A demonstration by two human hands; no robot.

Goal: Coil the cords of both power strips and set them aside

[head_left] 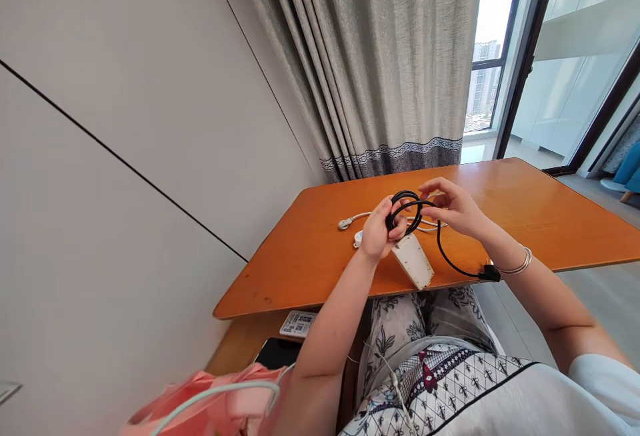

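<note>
My left hand (379,231) is closed around a coiled black cable (406,204) above the orange table (525,213). A cream power strip (413,261) hangs down from the same hand. My right hand (453,208) pinches the loop's right side, fingers bent. The cable's free end trails down to a black plug (490,273) by my right wrist, which wears a silver bangle.
A white cable (356,218) with a small connector lies on the table beyond my hands. A lower shelf holds a white labelled box (297,323) and a dark phone (278,353). A pink bag (210,403) sits at bottom left. A wall stands left, a curtain behind.
</note>
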